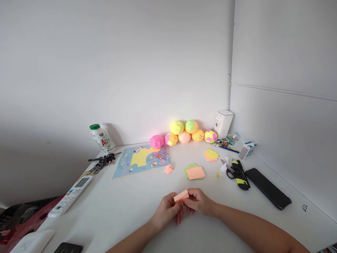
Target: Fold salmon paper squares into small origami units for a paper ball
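Note:
A folded strip of peach-coloured paper (181, 196) is held up between my two hands above the front of the white table. My left hand (168, 208) pinches its left end, and my right hand (198, 201) grips the right end with thumb and fingers. Just beyond my hands lies a stack of peach and green paper squares (196, 173). A small folded peach paper piece (168, 169) sits to the left of that stack. Farther right are yellow and peach paper squares (211, 154).
Faceted paper balls (184, 137) are piled against the wall. A blue printed sheet (123, 168) lies left of centre. To the right are scissors (229, 171), a yellow-black cutter (240, 181) and a black phone (268, 188). Leftward stand a bottle (102, 140), keys (101, 163) and a remote (70, 196).

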The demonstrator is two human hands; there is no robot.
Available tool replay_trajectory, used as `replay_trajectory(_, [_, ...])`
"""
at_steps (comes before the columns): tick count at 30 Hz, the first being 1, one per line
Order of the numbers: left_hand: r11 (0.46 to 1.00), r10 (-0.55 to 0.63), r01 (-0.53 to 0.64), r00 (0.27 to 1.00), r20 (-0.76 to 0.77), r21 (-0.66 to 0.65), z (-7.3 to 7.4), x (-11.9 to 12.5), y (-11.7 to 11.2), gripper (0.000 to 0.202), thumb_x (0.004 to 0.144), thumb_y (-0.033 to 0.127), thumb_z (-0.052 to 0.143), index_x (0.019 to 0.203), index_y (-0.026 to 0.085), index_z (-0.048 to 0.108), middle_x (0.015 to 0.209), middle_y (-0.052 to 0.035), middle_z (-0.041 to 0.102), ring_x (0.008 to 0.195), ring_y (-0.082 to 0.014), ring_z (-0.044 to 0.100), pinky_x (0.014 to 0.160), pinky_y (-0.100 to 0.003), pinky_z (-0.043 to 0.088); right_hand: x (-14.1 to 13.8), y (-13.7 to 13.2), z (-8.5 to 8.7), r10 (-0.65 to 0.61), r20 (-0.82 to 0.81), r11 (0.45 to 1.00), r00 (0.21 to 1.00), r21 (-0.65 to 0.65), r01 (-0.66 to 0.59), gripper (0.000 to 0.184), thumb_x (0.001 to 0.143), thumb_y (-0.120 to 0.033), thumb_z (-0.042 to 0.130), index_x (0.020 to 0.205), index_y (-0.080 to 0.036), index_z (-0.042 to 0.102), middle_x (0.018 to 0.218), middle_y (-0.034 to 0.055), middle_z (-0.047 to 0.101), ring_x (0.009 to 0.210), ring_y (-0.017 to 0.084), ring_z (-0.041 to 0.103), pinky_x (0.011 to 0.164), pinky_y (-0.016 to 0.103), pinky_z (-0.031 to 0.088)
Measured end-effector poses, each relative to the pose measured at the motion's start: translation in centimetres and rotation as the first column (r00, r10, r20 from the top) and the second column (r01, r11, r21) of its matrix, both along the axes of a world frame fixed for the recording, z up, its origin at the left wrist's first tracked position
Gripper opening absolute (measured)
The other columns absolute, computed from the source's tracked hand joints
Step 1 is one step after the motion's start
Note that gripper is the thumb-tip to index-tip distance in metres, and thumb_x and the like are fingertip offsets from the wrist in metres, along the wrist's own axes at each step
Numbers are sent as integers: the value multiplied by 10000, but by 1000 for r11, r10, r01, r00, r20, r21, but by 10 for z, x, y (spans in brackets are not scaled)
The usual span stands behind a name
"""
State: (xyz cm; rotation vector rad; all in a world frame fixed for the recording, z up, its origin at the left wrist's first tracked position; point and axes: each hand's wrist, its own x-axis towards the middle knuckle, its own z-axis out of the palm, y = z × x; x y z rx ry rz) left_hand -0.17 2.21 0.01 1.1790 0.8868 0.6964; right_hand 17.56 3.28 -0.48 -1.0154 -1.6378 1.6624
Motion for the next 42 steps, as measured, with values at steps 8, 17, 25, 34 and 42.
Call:
replay_trajectory(8, [997, 49, -45, 997, 56, -65, -5, -2, 2, 403, 724, 525, 600, 701, 204, 358, 497, 45, 581, 329, -96, 512, 310, -185, 358, 0, 3, 0, -119, -117, 992, 986, -67, 111, 83, 734, -209, 515, 680, -146, 518, 595, -22, 526, 450, 80, 479, 428, 203, 380])
replay_trajectory(17, [999, 13, -10, 999, 50, -52, -2, -2, 1, 398, 761, 548, 553, 713, 201, 364, 514, 37, 586, 348, -97, 526, 331, -186, 366, 1, 4, 0, -133, -124, 989, 983, -76, 124, 89, 749, -212, 503, 680, -156, 500, 573, -25, 533, 448, 86, 481, 424, 207, 373])
replay_trajectory(25, [999, -27, 28, 998, 57, -14, 7, -4, -2, 349, 774, 492, 577, 751, 174, 434, 584, 15, 601, 404, -95, 541, 390, -206, 407, 2, 4, -1, -106, -99, 994, 989, -40, 103, 122, 766, -264, 541, 732, -150, 514, 656, -17, 540, 494, 84, 499, 457, 213, 390])
replay_trajectory(34, [1000, 10, -10, 1000, 21, 5, 0, -3, -1, 354, 802, 490, 539, 707, 190, 377, 578, 22, 593, 396, -91, 530, 378, -205, 398, 1, 1, 4, -90, -74, 996, 993, -29, 88, 160, 760, -285, 562, 706, -152, 492, 627, -19, 527, 502, 87, 498, 454, 211, 389])
replay_trajectory(42, [997, 45, -41, 997, 66, -58, 7, -2, -3, 318, 755, 399, 596, 676, 199, 362, 515, 41, 571, 356, -92, 504, 356, -202, 367, 2, 2, -1, -108, -99, 993, 989, -60, 103, 93, 723, -206, 537, 678, -152, 476, 614, -21, 544, 482, 84, 501, 452, 212, 380])
